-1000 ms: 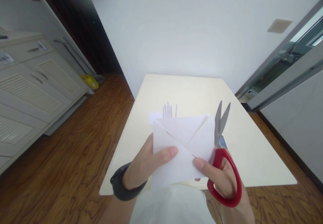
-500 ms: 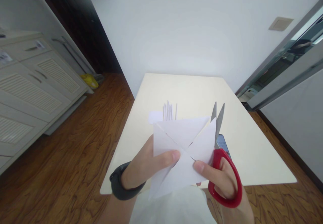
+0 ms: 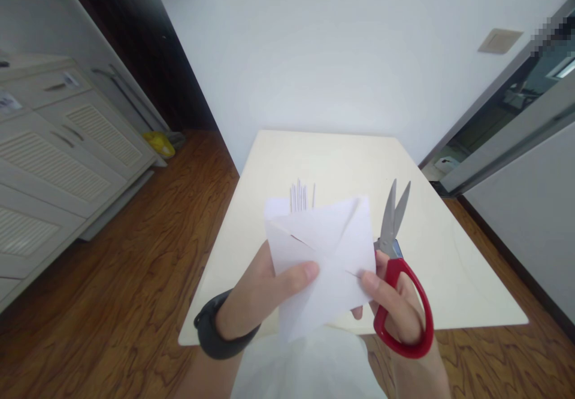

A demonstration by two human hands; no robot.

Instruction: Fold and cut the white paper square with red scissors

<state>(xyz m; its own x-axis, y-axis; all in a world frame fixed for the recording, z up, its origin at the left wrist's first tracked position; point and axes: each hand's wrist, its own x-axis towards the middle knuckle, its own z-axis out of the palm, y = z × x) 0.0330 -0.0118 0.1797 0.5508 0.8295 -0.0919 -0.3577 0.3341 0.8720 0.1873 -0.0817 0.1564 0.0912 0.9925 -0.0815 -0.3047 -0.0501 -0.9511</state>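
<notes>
Head cam: strips (image 3: 299,195) partly bhnd paper (image 3: 330,255)

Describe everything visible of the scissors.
The scissors have a red, plastic-looking handle and two grey, metallic-looking blades meeting at a pivot. The blades stand slightly apart, tips pointing away from the person. The right hand carries them above the table, a red loop around its thumb, beside the white paper; whether they touch it is unclear.

The left grip (image 3: 269,288) and right grip (image 3: 398,306) are holding folded white paper (image 3: 330,240) above the cream counter (image 3: 449,279); the right is also carrying red-handled scissors (image 3: 395,266), blades parted; thin white sticks (image 3: 300,198) are lying beyond.
</notes>
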